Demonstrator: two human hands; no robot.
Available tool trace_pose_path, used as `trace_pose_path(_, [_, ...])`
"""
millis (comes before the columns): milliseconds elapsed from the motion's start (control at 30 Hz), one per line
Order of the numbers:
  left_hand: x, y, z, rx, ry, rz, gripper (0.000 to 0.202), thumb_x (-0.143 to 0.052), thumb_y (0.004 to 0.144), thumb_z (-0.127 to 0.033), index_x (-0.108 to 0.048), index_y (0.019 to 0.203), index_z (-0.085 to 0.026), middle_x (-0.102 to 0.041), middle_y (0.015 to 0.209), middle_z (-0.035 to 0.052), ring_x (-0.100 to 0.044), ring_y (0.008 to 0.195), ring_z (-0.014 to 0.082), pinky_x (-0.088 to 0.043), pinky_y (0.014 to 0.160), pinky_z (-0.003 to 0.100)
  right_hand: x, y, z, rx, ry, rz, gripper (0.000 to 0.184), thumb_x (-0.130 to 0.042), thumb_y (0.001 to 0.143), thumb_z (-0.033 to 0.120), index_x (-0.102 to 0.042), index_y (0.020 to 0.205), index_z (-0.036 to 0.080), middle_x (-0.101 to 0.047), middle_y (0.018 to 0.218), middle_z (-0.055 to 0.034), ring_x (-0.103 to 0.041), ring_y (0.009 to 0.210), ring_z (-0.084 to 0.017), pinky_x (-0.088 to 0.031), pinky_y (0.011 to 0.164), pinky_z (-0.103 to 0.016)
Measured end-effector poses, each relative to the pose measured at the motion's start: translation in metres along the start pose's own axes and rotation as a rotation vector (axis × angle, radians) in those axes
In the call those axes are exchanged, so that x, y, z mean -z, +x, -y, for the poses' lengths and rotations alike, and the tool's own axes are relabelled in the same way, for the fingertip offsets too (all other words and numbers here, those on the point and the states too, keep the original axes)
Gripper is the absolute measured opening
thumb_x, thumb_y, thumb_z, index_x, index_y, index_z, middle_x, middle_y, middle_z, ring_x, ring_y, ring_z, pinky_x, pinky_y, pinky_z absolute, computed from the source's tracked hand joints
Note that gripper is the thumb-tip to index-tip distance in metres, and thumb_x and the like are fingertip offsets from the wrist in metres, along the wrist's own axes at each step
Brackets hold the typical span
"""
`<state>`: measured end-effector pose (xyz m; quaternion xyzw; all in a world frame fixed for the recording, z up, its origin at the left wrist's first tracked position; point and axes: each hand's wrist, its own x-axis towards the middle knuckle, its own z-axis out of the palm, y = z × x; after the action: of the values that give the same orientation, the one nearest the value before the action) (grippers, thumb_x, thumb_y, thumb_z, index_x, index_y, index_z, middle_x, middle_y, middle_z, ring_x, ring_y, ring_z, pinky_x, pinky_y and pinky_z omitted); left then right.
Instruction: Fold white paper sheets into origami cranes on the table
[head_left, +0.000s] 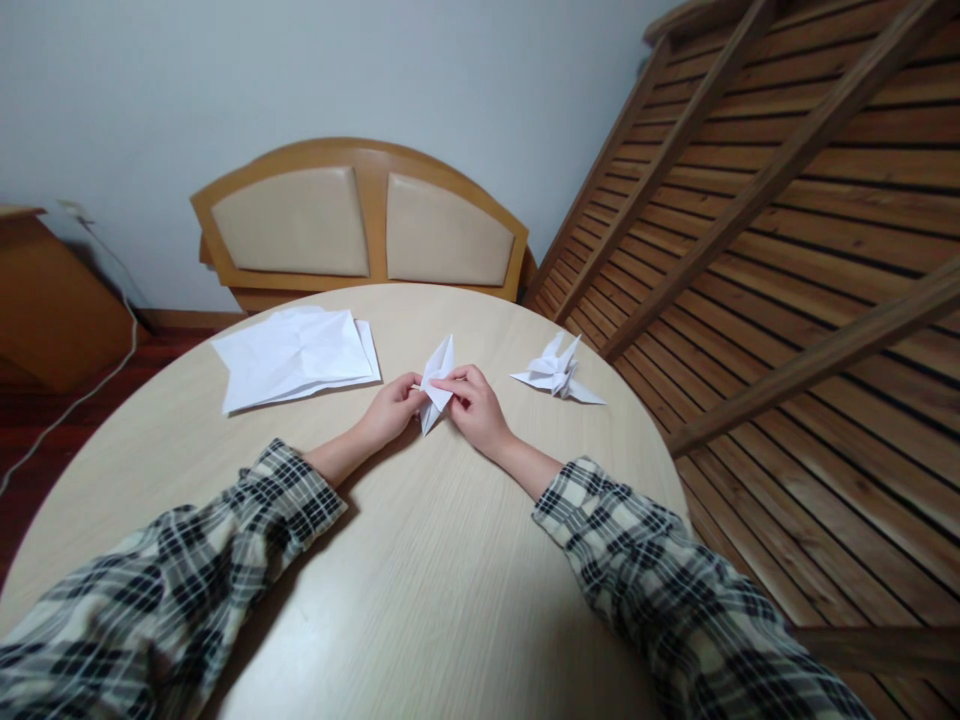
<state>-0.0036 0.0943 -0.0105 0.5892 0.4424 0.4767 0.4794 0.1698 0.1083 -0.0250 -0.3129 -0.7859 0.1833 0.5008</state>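
Pale wall (pixel 420 70) rises beyond a round desk (pixel 420 580), where left hand (pixel 390 408) and right hand (pixel 478 412), close together, pinch opposite sides of the folded paper (pixel 437 397) at the far middle, probably to steady its layers. Sheets (pixel 296 350) lie far left and origami (pixel 557 376) far right, seemingly to leave working room. White and creased, the paper tapers to sharp points far and near.
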Motion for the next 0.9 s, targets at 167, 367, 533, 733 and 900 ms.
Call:
trace_pose_path(167, [0.0004,0.0009,0.0012,0.028,-0.031,-0.021,0.015,-0.063,0.072,-0.027,-0.062,0.082,-0.015,-0.055,0.061,-0.0036,-0.047,0.054,0.0114,-0.033,0.053,0.024,0.0007,-0.0006,-0.0012,0.011,-0.055,0.044,0.044,-0.052,0.086,0.004,-0.073,0.112,0.032,-0.056,0.107,-0.0054,-0.058,0.102,-0.020,-0.053,0.085,-0.038])
trace_pose_path(367, [0.0002,0.0018,0.0017,0.069,-0.117,-0.022,0.014,-0.065,0.074,-0.026,-0.063,0.082,-0.015,-0.055,0.062,-0.0027,-0.045,0.053,0.0103,-0.033,0.053,0.023,0.0044,-0.0005,0.0028,0.057,-0.105,0.084,0.045,-0.050,0.085,0.003,-0.071,0.114,0.029,-0.056,0.111,-0.0060,-0.058,0.105,-0.020,-0.053,0.090,-0.039])
trace_pose_path(533, [-0.0010,0.0012,0.0003,0.080,-0.181,-0.009,0.012,-0.065,0.075,-0.024,-0.063,0.083,-0.015,-0.056,0.063,-0.0014,-0.045,0.054,0.0105,-0.033,0.052,0.023,0.0059,0.0001,0.0041,0.060,-0.144,0.126,0.047,-0.049,0.086,0.003,-0.069,0.119,0.029,-0.055,0.115,-0.0061,-0.060,0.101,-0.019,-0.052,0.093,-0.040])
trace_pose_path(733, [-0.0013,0.0008,-0.0002,0.105,-0.248,-0.023,0.010,-0.064,0.075,-0.021,-0.065,0.083,-0.015,-0.059,0.067,-0.0002,-0.049,0.057,0.0109,-0.038,0.055,0.024,0.0059,0.0010,0.0055,0.069,-0.178,0.142,0.048,-0.050,0.085,0.003,-0.068,0.121,0.029,-0.055,0.117,-0.0066,-0.060,0.101,-0.020,-0.052,0.095,-0.041])
trace_pose_path(900, [-0.0002,0.0005,-0.0013,0.132,-0.315,0.023,0.009,-0.065,0.074,-0.021,-0.065,0.081,-0.014,-0.059,0.069,0.0004,-0.051,0.059,0.0109,-0.041,0.057,0.024,0.0065,0.0004,0.0077,0.079,-0.233,0.143,0.049,-0.050,0.085,0.002,-0.068,0.121,0.029,-0.055,0.118,-0.0079,-0.059,0.103,-0.021,-0.053,0.094,-0.041])
